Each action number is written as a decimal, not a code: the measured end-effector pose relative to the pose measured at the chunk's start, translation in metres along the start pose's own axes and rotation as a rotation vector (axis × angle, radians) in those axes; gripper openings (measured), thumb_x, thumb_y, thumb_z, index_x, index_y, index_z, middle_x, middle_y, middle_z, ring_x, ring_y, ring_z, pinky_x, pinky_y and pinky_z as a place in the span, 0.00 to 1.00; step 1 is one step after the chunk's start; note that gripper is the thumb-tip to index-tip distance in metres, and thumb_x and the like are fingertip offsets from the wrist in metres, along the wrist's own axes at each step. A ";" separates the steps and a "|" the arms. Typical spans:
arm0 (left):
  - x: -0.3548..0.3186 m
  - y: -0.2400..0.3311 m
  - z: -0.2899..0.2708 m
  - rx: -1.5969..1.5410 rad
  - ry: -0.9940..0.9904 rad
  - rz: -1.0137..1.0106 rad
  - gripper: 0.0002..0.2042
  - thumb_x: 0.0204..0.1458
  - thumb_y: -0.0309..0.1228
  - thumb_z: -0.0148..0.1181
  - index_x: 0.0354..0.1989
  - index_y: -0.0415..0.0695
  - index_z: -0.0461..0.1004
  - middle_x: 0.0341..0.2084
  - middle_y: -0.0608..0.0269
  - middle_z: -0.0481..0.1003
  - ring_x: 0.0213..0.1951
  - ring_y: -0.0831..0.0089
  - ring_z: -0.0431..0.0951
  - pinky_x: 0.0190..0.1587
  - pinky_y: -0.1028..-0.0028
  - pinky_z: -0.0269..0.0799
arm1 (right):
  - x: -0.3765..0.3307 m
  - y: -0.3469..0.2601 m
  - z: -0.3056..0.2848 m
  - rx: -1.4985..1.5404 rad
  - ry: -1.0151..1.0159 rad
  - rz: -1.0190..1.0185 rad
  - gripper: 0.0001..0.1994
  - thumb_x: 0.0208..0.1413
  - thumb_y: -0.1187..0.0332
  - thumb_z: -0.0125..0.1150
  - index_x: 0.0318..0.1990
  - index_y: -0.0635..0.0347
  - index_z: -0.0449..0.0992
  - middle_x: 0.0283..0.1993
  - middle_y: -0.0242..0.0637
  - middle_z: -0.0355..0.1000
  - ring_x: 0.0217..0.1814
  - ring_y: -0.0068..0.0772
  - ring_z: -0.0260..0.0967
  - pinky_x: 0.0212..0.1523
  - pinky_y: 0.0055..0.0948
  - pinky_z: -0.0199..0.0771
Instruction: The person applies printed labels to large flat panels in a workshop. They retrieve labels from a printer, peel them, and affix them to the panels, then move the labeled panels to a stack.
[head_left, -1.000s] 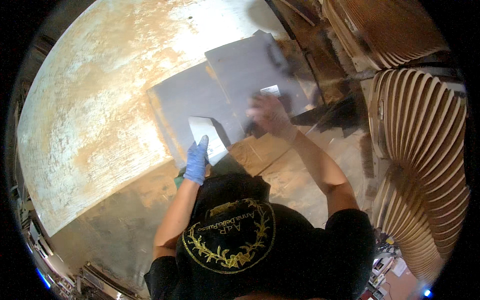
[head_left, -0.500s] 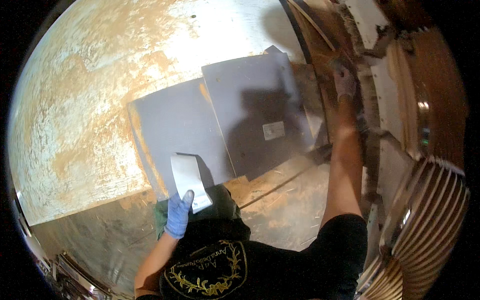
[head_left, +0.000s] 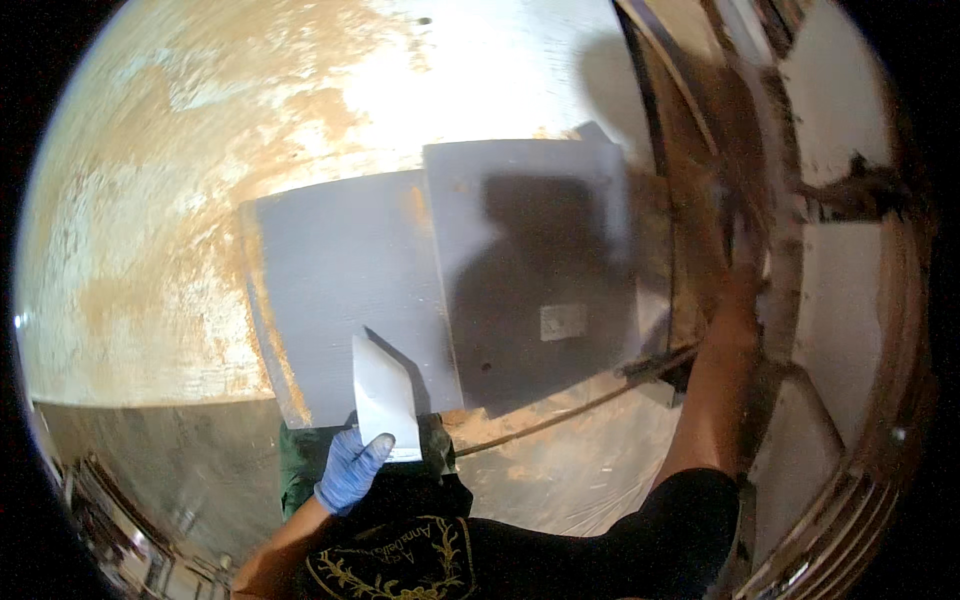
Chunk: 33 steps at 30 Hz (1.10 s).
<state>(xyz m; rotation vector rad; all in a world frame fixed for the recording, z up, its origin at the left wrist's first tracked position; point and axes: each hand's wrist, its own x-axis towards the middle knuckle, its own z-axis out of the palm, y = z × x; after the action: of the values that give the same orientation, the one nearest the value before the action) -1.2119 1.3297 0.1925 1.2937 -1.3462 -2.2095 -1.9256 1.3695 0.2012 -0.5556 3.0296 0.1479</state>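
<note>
My left hand, in a blue glove, grips a white sheet of paper by its lower end, the thumb on top. Beneath the paper lies a grey panel, its left edge streaked with tan dust. A second grey panel sits beside it on the right, bearing a small pale label and my dark shadow. My right arm stretches far to the right; my right hand is dim and smeared beside a brown wooden part, so its fingers cannot be read.
The panels rest on a large pale worktop covered with sawdust-like tan patches. Along the right side run a dark edge and a curved strip. A thin rod lies below the right panel. Pale boards stand farther right.
The view has shifted, so the panels appear lower. My left hand still holds the paper, now lower in the picture. My right hand appears lower, farther right and more blurred.
</note>
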 end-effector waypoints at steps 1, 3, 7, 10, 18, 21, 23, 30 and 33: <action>0.000 0.001 -0.001 -0.002 -0.010 -0.004 0.13 0.52 0.37 0.53 0.34 0.38 0.73 0.24 0.67 0.73 0.29 0.81 0.68 0.33 0.78 0.65 | 0.009 0.020 0.006 0.131 -0.026 -0.030 0.34 0.52 0.39 0.36 0.61 0.51 0.52 0.64 0.44 0.45 0.65 0.44 0.43 0.61 0.41 0.46; 0.003 0.007 -0.005 -0.008 -0.044 -0.007 0.13 0.52 0.37 0.52 0.33 0.38 0.74 0.23 0.66 0.72 0.28 0.80 0.68 0.32 0.78 0.65 | 0.025 0.064 0.014 0.388 -0.072 -0.076 0.34 0.52 0.40 0.37 0.60 0.52 0.54 0.63 0.44 0.49 0.64 0.42 0.47 0.60 0.39 0.49; 0.003 -0.009 -0.011 0.108 -0.066 0.040 0.14 0.52 0.37 0.51 0.35 0.38 0.73 0.23 0.63 0.73 0.28 0.79 0.69 0.32 0.77 0.65 | 0.016 0.051 0.025 0.238 0.043 -0.141 0.34 0.50 0.41 0.43 0.58 0.54 0.56 0.61 0.43 0.51 0.61 0.42 0.51 0.58 0.40 0.53; 0.000 -0.007 -0.014 0.192 -0.056 0.033 0.14 0.52 0.37 0.51 0.36 0.38 0.72 0.26 0.62 0.74 0.30 0.78 0.70 0.34 0.77 0.66 | -0.006 0.029 0.023 0.130 0.161 -0.196 0.34 0.48 0.43 0.47 0.57 0.56 0.58 0.60 0.43 0.53 0.60 0.42 0.53 0.56 0.40 0.55; -0.003 0.004 -0.016 0.048 -0.079 -0.023 0.14 0.52 0.37 0.53 0.38 0.39 0.72 0.28 0.65 0.74 0.32 0.79 0.70 0.35 0.77 0.66 | -0.106 -0.011 0.023 0.482 0.548 -0.175 0.34 0.45 0.49 0.57 0.57 0.59 0.58 0.60 0.43 0.52 0.60 0.43 0.52 0.58 0.38 0.55; -0.006 0.007 -0.017 0.058 -0.089 0.006 0.13 0.52 0.36 0.52 0.38 0.39 0.72 0.28 0.65 0.74 0.32 0.80 0.69 0.36 0.77 0.66 | -0.119 0.003 0.013 0.564 0.456 -0.128 0.32 0.46 0.52 0.57 0.57 0.60 0.58 0.60 0.42 0.53 0.59 0.41 0.54 0.56 0.35 0.56; -0.008 0.006 -0.018 0.039 -0.083 0.033 0.12 0.52 0.35 0.52 0.38 0.39 0.72 0.28 0.66 0.73 0.32 0.80 0.69 0.36 0.77 0.66 | -0.126 0.016 0.009 0.649 0.338 -0.099 0.31 0.47 0.54 0.56 0.57 0.60 0.57 0.59 0.42 0.54 0.58 0.39 0.55 0.55 0.34 0.57; -0.014 0.005 -0.027 0.086 -0.061 0.088 0.13 0.52 0.37 0.52 0.37 0.39 0.72 0.26 0.68 0.73 0.31 0.80 0.69 0.35 0.77 0.66 | -0.186 0.026 -0.024 0.904 0.114 -0.023 0.28 0.49 0.62 0.55 0.57 0.63 0.57 0.58 0.40 0.56 0.55 0.35 0.58 0.52 0.29 0.60; -0.020 0.013 -0.030 0.063 -0.079 0.087 0.13 0.52 0.38 0.52 0.37 0.39 0.72 0.25 0.69 0.72 0.28 0.82 0.68 0.32 0.80 0.65 | -0.235 0.010 -0.032 0.950 0.127 -0.013 0.27 0.50 0.65 0.54 0.57 0.63 0.56 0.57 0.39 0.57 0.54 0.33 0.59 0.51 0.27 0.62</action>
<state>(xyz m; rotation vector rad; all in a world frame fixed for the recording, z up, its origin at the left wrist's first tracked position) -1.1795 1.3169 0.2092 1.1562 -1.4832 -2.1973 -1.7110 1.4577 0.2514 -0.4747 2.7251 -1.2734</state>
